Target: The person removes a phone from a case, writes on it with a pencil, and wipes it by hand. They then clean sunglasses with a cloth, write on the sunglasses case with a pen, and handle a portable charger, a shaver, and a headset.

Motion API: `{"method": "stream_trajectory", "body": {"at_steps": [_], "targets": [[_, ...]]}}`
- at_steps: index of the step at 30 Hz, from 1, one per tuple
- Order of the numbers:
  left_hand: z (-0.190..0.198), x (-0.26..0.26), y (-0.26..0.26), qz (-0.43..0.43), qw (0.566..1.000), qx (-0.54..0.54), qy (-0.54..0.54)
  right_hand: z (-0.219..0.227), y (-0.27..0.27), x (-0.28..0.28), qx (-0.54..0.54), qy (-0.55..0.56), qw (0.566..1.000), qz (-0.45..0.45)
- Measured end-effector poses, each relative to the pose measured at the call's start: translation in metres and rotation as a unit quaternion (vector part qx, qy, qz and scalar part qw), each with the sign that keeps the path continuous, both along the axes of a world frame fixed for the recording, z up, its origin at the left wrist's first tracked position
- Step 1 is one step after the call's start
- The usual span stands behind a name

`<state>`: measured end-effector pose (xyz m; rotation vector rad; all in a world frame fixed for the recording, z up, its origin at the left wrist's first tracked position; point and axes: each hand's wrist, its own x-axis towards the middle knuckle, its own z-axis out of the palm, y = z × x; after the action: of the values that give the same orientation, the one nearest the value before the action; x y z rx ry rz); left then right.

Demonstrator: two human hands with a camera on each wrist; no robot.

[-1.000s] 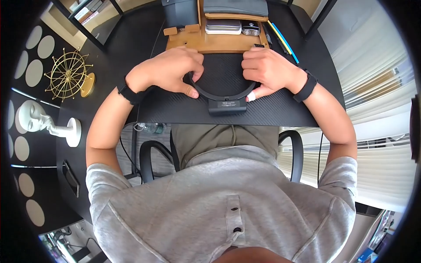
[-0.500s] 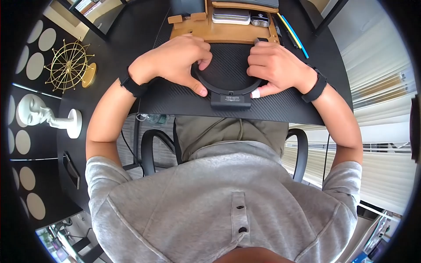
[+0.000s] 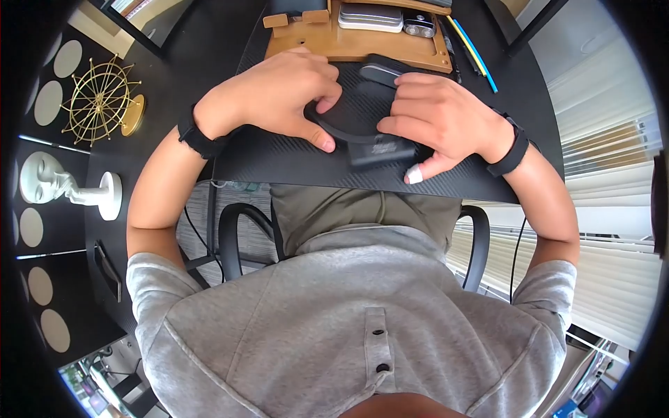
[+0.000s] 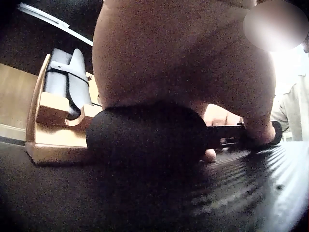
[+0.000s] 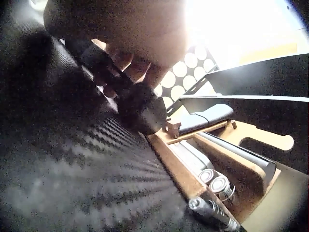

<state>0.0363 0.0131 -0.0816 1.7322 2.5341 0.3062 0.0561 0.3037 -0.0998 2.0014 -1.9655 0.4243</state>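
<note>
A black curved band (image 3: 346,136) with a blocky box (image 3: 380,152) at its middle is on the black desk, close to the near edge. My left hand (image 3: 279,94) grips its left arm, thumb on the near side and fingers curled on the other. Under that hand an oval pad (image 4: 145,137) ends the arm. My right hand (image 3: 442,118) curls its fingers over the right arm, with the thumb, wrapped in white at the tip, spread away near the box. Past the right fingers sticks out the other rounded pad (image 3: 382,72). The right hand hides much of the right arm.
Just beyond the hands stands a wooden organizer (image 3: 334,49) with a white-edged flat case (image 3: 371,19) and a small black item (image 3: 419,26). Pens (image 3: 475,56) lie to its right. At left are a gold wheel ornament (image 3: 101,101) and a white face sculpture (image 3: 63,184).
My right hand has shifted inward and its thumb has come off the band. The band's right arm has turned, bringing its pad into sight beyond the fingers. The left hand keeps its grip.
</note>
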Motion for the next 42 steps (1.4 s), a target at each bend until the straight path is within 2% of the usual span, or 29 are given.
{"method": "stream_trajectory", "body": {"at_steps": [9,12,15,18,22,25,37,40,42], "targets": [[-0.002,0.006,0.007,-0.063,0.998,0.002,-0.027,-0.009,0.001,-0.002,-0.001,0.042,0.998,-0.051],[-0.007,0.006,0.007,-0.086,0.996,0.019,-0.005,-0.011,0.000,-0.003,-0.010,0.065,0.996,-0.054],[-0.002,0.004,0.007,-0.096,0.994,0.041,-0.039,-0.006,0.002,-0.003,-0.036,0.088,0.994,-0.060],[0.005,-0.001,0.006,-0.085,0.977,0.104,-0.165,0.003,0.005,0.000,-0.077,0.075,0.988,-0.113],[0.003,0.003,0.007,-0.035,0.966,0.152,-0.208,-0.001,0.005,-0.003,-0.183,0.031,0.975,-0.126],[0.004,0.003,0.005,-0.007,0.960,0.148,-0.238,0.000,0.004,-0.001,-0.177,0.032,0.975,-0.132],[0.005,-0.002,0.003,-0.008,0.968,0.116,-0.224,0.000,0.000,0.003,-0.193,0.033,0.969,-0.149],[0.013,0.009,0.006,0.049,0.968,0.129,-0.211,0.000,-0.001,0.006,-0.192,0.020,0.967,-0.165],[0.014,0.017,0.013,0.039,0.970,0.194,-0.138,-0.001,-0.001,0.006,-0.188,0.017,0.967,-0.169]]}}
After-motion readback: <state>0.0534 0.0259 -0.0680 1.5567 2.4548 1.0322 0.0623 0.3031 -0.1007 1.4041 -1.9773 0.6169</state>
